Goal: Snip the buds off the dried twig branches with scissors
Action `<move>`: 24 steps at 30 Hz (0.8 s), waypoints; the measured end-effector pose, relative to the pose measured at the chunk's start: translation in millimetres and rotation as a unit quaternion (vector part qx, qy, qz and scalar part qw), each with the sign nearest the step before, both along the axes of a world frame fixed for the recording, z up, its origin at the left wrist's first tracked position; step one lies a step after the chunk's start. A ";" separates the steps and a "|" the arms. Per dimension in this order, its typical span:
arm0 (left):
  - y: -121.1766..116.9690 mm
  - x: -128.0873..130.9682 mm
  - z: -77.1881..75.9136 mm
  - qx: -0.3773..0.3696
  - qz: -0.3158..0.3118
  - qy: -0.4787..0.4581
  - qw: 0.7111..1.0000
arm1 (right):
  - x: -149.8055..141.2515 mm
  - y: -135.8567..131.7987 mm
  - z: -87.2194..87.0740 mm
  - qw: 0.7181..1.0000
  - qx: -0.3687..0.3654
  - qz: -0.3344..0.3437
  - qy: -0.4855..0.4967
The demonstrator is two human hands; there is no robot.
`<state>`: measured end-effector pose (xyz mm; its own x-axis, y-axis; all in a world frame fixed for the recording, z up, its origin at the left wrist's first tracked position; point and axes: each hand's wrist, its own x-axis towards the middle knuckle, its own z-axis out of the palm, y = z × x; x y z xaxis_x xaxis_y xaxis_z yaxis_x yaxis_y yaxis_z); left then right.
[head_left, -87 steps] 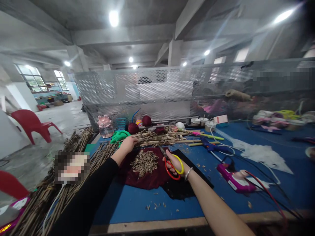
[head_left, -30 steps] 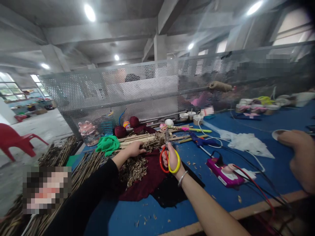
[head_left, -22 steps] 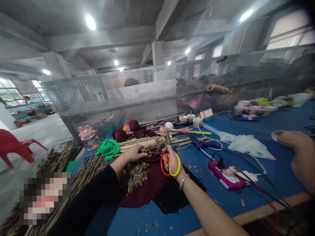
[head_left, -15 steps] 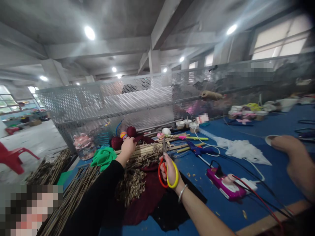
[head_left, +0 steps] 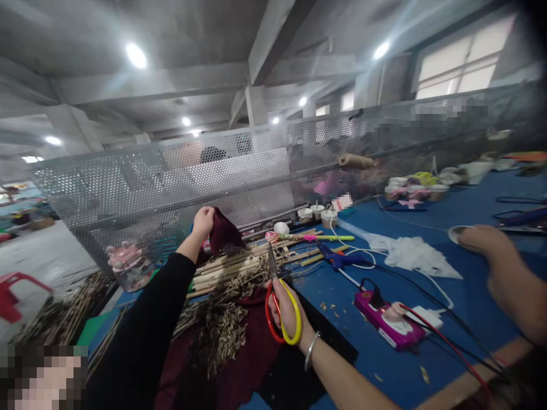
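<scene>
Maroon cloth (head_left: 224,232), pinched aloft by your left hand (head_left: 202,222) (lower edge unclear), apparently a lifting step; your right hand (head_left: 289,307) grips red-and-yellow-handled scissors (head_left: 272,263), best held clear next.

Left hand (head_left: 202,223) raised, pinched together; right hand (head_left: 287,308) lower, curled closed

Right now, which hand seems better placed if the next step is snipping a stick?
Probably the right hand: it holds the scissors near the pale sticks, while the left hand pinches maroon cloth.
</scene>
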<state>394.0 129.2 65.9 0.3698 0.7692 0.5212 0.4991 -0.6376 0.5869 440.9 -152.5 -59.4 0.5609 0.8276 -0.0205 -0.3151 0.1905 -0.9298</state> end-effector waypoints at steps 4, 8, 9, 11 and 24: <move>2.7 -8.0 25.6 -0.045 -0.105 0.018 0.993 | 1.5 -0.3 -0.8 1.000 0.003 -0.005 -0.020; 6.5 -24.2 38.6 -0.012 -0.146 0.075 0.986 | 2.2 -0.9 0.9 0.999 0.000 -0.010 -0.032; 8.5 -29.4 39.5 0.020 -0.121 0.107 0.987 | 2.4 -0.9 0.9 0.999 -0.001 -0.010 -0.034; 11.6 -40.6 37.1 0.092 -0.053 0.186 0.977 | 3.2 -0.7 -0.1 0.999 -0.001 -0.010 -0.040; -96.8 -66.8 -79.2 0.018 -0.166 0.438 0.884 | 7.1 1.4 -2.4 0.998 0.007 -0.029 -0.053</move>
<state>327.2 32.5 -13.3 0.8451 0.5319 -0.0539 0.5342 -0.8442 0.0446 448.0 -151.2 -61.8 0.6071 0.7929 0.0525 -0.2036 0.2191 -0.9542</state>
